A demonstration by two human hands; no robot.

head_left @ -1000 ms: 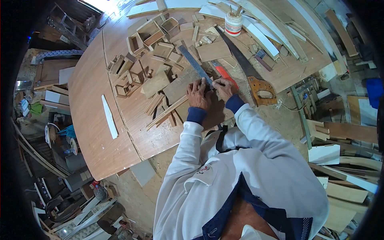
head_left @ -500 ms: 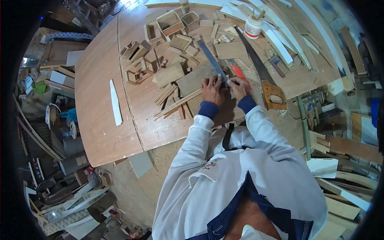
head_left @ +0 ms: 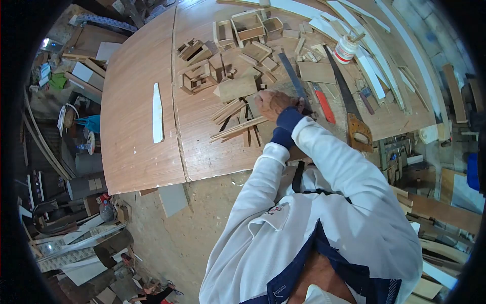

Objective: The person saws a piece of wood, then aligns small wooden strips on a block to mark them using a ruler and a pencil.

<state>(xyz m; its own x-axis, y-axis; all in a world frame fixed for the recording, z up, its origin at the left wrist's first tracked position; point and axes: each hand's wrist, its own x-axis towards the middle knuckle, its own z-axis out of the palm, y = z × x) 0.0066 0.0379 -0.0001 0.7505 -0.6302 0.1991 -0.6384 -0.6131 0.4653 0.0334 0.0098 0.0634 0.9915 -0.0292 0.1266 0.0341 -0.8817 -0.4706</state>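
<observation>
My right hand (head_left: 274, 104) has crossed over to the left, its fingers curled close to a flat wooden board (head_left: 238, 89) and a pile of thin wood strips (head_left: 234, 112). Whatever those fingers hold is hidden. Beneath the right wrist, my left hand is mostly covered; only a bit of it (head_left: 305, 105) shows beside the near end of a metal ruler (head_left: 292, 75), and its grip cannot be made out. A red-handled tool (head_left: 324, 104) lies just right of the ruler. Further right rests a handsaw (head_left: 359, 133) with a wooden handle.
Small wooden box frames (head_left: 248, 28) and a slatted wooden piece (head_left: 198, 78) stand at the back. A white glue jar (head_left: 345, 49) is at the back right near long white strips (head_left: 372, 76). A white tapered strip (head_left: 158, 114) lies left of the table's seam.
My right hand has moved left across my left hand, away from the ruler's near end. The left hand is now mostly covered. The camera view has shifted, so the table appears further right.
</observation>
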